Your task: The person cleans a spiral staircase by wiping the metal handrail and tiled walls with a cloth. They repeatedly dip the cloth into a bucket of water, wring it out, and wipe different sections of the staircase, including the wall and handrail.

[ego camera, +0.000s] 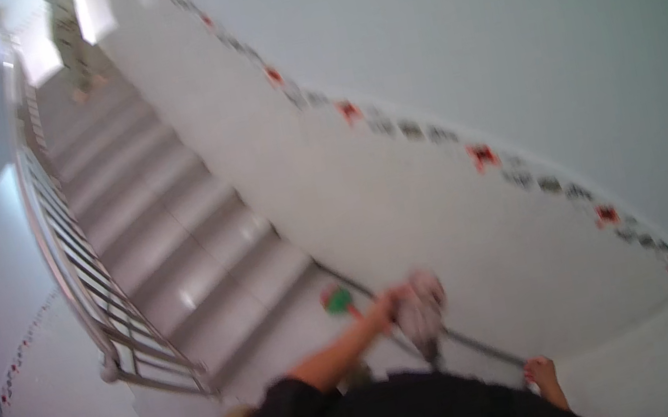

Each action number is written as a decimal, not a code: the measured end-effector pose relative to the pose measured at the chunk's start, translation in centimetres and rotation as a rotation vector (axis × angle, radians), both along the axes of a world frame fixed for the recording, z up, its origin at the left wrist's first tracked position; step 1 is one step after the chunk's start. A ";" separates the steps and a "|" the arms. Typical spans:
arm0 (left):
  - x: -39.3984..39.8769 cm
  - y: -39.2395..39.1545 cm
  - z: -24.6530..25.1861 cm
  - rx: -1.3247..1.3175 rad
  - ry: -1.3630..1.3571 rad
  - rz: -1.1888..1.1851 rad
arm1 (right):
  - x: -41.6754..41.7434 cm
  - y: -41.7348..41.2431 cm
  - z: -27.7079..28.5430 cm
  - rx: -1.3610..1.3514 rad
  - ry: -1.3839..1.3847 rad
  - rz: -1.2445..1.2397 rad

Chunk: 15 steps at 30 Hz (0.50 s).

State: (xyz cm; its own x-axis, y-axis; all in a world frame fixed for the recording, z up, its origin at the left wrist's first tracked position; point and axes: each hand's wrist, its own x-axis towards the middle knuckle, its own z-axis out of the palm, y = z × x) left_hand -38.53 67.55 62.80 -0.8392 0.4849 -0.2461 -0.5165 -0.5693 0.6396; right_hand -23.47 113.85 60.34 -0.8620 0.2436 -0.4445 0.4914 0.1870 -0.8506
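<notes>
My left hand [390, 306] reaches out over the landing at the foot of the stairs. It grips a pinkish-grey bundle [419, 313], possibly cloth, which is blurred and has a dark lower end. Just beyond the same hand a green and red thing [337, 300] shows on a red stick-like part; blur hides whether the fingers also hold it. My right hand [540, 371] is lower right, fingers curled, close to the dark strip at the wall's foot. Whether it holds something is not visible.
Grey tiled stairs [179, 234] rise toward the upper left. A metal railing [70, 272] borders their left side. Along the right runs a pale wall [375, 215] with a patterned border [410, 129]. A blurred person [74, 46] is at the top.
</notes>
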 end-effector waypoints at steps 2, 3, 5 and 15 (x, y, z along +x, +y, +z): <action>-0.2 -0.4 4.5 -0.018 -0.336 0.201 | 8.8 4.6 -1.0 -0.004 -0.197 -0.207; -1.3 -1.9 2.8 0.079 -0.249 0.236 | 11.1 4.6 -1.0 -0.009 -0.252 -0.237; -3.0 -0.8 4.3 0.118 -0.161 0.379 | 15.6 4.2 -0.5 -0.006 -0.372 -0.291; -12.2 12.3 12.3 -1.156 1.175 1.034 | 16.0 -2.8 6.2 0.068 -0.502 -0.193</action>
